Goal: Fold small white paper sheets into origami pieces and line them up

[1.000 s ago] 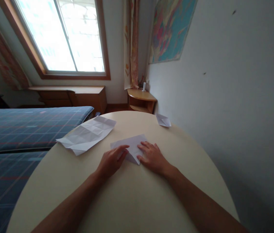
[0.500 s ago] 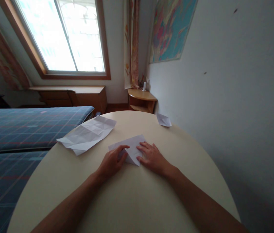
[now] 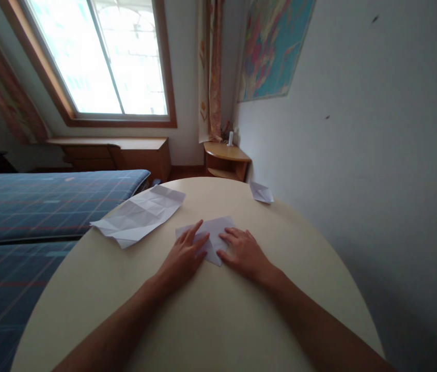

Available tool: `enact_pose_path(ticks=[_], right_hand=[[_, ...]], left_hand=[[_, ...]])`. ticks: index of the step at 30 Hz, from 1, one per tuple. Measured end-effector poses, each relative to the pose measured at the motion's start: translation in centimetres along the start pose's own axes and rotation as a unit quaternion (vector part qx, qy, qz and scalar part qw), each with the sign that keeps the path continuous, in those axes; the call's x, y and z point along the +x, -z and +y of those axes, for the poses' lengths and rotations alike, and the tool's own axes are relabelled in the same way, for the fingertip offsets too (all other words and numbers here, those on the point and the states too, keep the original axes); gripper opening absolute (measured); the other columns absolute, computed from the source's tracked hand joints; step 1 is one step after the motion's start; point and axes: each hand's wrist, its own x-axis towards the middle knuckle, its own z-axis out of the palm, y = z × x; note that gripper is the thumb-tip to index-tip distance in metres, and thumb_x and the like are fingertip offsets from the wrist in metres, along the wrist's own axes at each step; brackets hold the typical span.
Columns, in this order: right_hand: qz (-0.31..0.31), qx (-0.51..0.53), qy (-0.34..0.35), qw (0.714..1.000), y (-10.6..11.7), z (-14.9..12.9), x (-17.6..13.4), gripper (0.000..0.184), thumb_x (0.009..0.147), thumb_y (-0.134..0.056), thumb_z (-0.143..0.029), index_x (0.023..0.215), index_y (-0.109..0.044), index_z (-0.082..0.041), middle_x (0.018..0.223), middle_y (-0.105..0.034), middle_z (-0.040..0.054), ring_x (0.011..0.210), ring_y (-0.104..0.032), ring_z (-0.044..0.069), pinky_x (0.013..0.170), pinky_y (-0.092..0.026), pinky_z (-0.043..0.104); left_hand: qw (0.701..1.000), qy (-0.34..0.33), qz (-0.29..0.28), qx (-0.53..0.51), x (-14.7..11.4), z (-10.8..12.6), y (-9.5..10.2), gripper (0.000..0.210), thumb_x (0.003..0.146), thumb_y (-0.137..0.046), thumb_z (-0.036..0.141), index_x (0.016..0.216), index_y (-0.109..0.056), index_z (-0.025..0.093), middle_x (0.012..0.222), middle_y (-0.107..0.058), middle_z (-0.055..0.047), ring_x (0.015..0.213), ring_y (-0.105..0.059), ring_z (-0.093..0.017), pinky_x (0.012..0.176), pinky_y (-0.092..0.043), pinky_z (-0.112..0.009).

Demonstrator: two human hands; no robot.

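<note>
A folded sheet of white paper (image 3: 216, 226) lies on the round cream table (image 3: 211, 320) between my hands. My left hand (image 3: 186, 253) rests on its left part, fingers spread and covering some of that side. On the right part, my right hand (image 3: 242, 250) presses with fingertips stretched out and apart. A pointed flap of the paper reaches toward me between the two hands. The exact folds under my fingers are hidden.
A larger creased sheet of paper (image 3: 141, 214) lies at the table's left edge. Near the far right edge sits a small folded paper (image 3: 261, 192). A blue plaid mattress (image 3: 48, 206) adjoins the table's left side; a white wall (image 3: 358, 170) stands on the right.
My left hand has gone from a curled, pinching shape to spread fingers lying on the paper. The folded paper has shifted slightly to the right. My right hand has barely moved.
</note>
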Motion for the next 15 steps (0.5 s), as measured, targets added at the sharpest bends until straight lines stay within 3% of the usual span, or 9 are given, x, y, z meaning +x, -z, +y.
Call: enact_pose_path(ticks=[4,10,12,15], right_hand=[[0.028,-0.029,-0.013,0.999,0.13,-0.27,-0.09,0.052,0.086,-0.063,-0.048,0.13,-0.062,-0.022,0.139,-0.057,0.0124,0.129,-0.05,0.029,0.115,-0.025,0.052],[0.051,-0.033,0.014,0.998,0.06,-0.13,0.14,0.038,0.089,-0.061,-0.038,0.119,-0.069,-0.016,0.123,-0.065,0.0133,0.117,-0.057,0.025,0.11,-0.036,0.04],[0.041,-0.013,0.043,0.998,-0.19,-0.27,0.09,0.039,0.091,-0.059,-0.036,0.123,-0.067,-0.015,0.127,-0.064,0.0135,0.12,-0.056,0.024,0.11,-0.038,0.037],[0.0,0.008,0.097,0.995,-0.72,-0.69,-0.11,0.048,0.095,-0.053,-0.038,0.137,-0.057,-0.016,0.145,-0.052,0.013,0.137,-0.044,0.025,0.116,-0.032,0.04]], left_hand=[[0.999,-0.013,-0.028,0.024,0.01,0.25,0.03,0.038,0.093,-0.054,0.02,0.13,-0.061,0.021,0.156,-0.036,-0.012,0.137,-0.041,-0.031,0.113,-0.04,-0.052],[0.997,0.029,-0.066,0.006,-0.15,0.19,-0.06,0.032,0.097,-0.051,0.032,0.125,-0.065,0.03,0.14,-0.056,-0.008,0.125,-0.054,-0.027,0.107,-0.046,-0.05],[0.997,0.033,-0.067,-0.009,-0.1,0.2,0.01,0.03,0.097,-0.05,0.033,0.121,-0.068,0.031,0.135,-0.06,-0.006,0.123,-0.056,-0.026,0.107,-0.047,-0.048],[0.997,0.037,-0.067,-0.028,0.03,0.33,0.2,0.028,0.095,-0.055,0.031,0.12,-0.068,0.03,0.133,-0.062,-0.006,0.121,-0.058,-0.025,0.106,-0.047,-0.045]])
